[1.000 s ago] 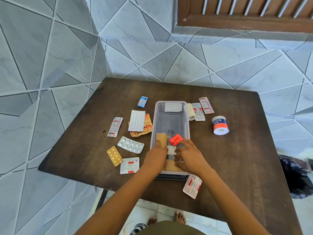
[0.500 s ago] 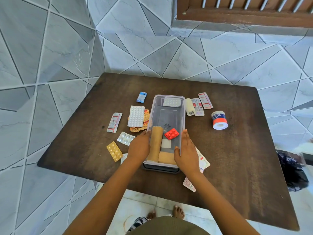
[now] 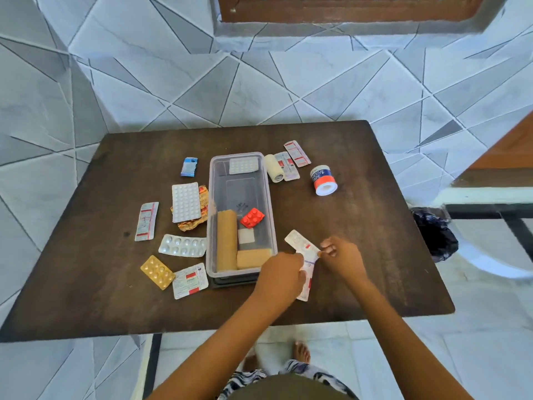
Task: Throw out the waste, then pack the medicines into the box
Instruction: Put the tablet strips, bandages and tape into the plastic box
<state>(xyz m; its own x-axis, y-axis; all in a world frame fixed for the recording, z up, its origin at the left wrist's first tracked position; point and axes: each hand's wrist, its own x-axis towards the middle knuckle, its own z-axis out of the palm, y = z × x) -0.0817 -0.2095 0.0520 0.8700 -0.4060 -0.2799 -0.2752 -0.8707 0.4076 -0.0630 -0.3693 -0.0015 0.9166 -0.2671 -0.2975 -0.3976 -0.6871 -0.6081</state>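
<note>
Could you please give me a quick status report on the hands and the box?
Left hand and right hand both on white strips beside box. Box open, part filled. Many strips outside.

Both forearms bare, no sleeves in view. Left hand and right hand bare: no rings, watch or bands visible. Olive-brown top at bottom edge. Black-and-white patterned garment below it. Bare foot on pale floor.

We stand barefoot in a home: pale geometric floor tiles, a small dark wooden table strewn with household medicine strips, and a wooden louvred door beyond.
</note>
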